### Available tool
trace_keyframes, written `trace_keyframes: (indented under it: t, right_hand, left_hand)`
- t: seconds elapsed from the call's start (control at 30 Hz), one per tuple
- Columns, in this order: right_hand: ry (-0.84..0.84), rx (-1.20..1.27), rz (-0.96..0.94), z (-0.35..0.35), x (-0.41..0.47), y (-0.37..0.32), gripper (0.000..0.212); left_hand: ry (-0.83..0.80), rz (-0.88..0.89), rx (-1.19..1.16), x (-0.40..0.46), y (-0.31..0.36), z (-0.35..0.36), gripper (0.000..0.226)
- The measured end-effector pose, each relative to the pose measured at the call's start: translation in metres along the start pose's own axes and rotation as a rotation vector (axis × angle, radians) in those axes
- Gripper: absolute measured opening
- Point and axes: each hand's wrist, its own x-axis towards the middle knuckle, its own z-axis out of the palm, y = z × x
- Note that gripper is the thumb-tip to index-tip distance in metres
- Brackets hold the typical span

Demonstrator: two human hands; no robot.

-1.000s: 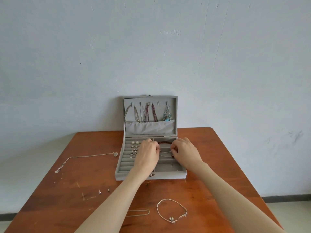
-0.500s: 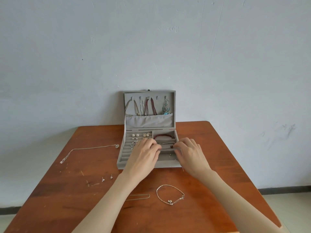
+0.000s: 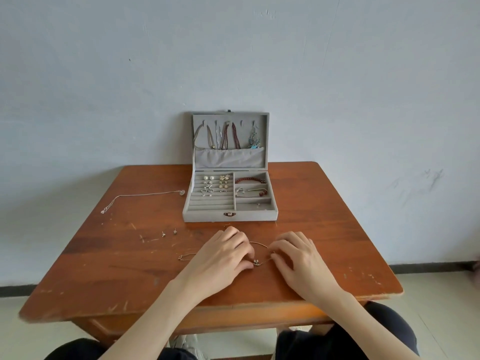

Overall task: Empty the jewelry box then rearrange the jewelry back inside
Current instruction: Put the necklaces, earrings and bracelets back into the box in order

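The grey jewelry box (image 3: 205, 216) stands open at the back of the wooden table (image 3: 130, 255). Its lid holds several hanging necklaces (image 3: 228, 136). Earrings (image 3: 215, 185) fill the left rows, a red bead bracelet (image 3: 250, 180) and a thin bracelet (image 3: 250, 192) lie in the right compartments. In front of the box, my left hand (image 3: 220, 258) and my right hand (image 3: 298, 258) rest on the table at either side of a thin silver bracelet (image 3: 259, 258). Both hands' fingertips pinch its chain near the clasp.
A long silver necklace (image 3: 140, 196) lies on the table's left side. Two small stud earrings (image 3: 168, 233) sit left of my hands. A short chain (image 3: 185, 256) pokes out from under my left hand. The wall is right behind the box.
Both hands left the box's right compartments and came back toward me, down onto the silver bracelet on the table. The thin bracelet stays in the box.
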Motion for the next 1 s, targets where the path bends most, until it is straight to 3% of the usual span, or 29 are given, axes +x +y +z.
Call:
trace_keyframes:
  t: [0.37, 0.5, 0.63, 0.77, 0.9, 1.0]
  right_hand:
    - [-0.092, -0.085, -0.079, 0.001, 0.004, -0.001, 0.016]
    - [-0.095, -0.09, -0.114, 0.002, 0.007, 0.0, 0.017]
    - [-0.102, -0.052, -0.107, 0.004, 0.01, 0.002, 0.014]
    - [-0.111, 0.223, 0.139, -0.005, 0.02, 0.001, 0.005]
    - [-0.09, 0.562, 0.424, -0.016, 0.04, 0.0, 0.012]
    - [-0.055, 0.657, 0.536, -0.018, 0.059, 0.002, 0.013]
  left_hand:
    - [-0.053, -0.018, 0.108, 0.007, 0.009, 0.001, 0.01]
    - [-0.057, -0.072, -0.043, 0.013, 0.011, -0.006, 0.012]
    - [-0.071, -0.27, -0.356, 0.016, 0.014, -0.008, 0.016]
    - [-0.014, -0.369, -0.48, 0.021, 0.008, -0.01, 0.012]
    - [-0.018, -0.48, -0.568, 0.031, -0.006, -0.017, 0.01]
    - [0.024, -0.564, -0.58, 0.043, -0.021, -0.02, 0.01]
